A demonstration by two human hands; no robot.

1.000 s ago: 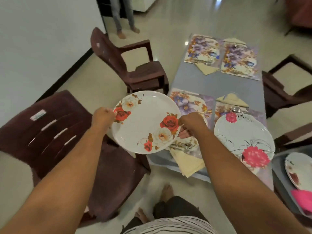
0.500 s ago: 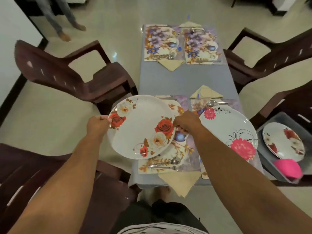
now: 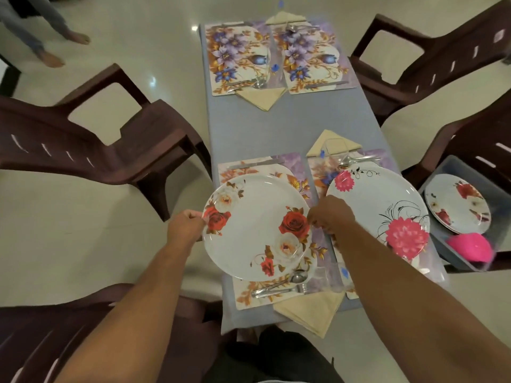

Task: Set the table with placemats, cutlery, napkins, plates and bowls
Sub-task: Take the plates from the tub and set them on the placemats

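A white plate with red roses (image 3: pixel 254 230) hangs just above the near left placemat (image 3: pixel 298 172). My left hand (image 3: pixel 185 226) grips its left rim and my right hand (image 3: pixel 330 214) grips its right rim. A spoon and fork (image 3: pixel 279 286) lie on that mat under the plate's near edge, next to a folded beige napkin (image 3: pixel 309 310). On the near right placemat rests a white plate with pink flowers (image 3: pixel 378 205). Two more floral placemats (image 3: pixel 240 59) with cutlery and napkins lie at the far end of the grey table (image 3: pixel 287 125).
Dark brown plastic chairs stand on both sides, one at the left (image 3: pixel 110 145) and one at the right (image 3: pixel 420 62). A grey bin (image 3: pixel 497 189) on a right-hand chair holds another rose plate (image 3: pixel 456 203) and a pink bowl (image 3: pixel 470 246). A person's bare feet (image 3: pixel 66 48) stand at top left.
The view swung from the table's left side to face along it. The rose plate, held in both hands, has moved right and now hangs over the near left placemat.
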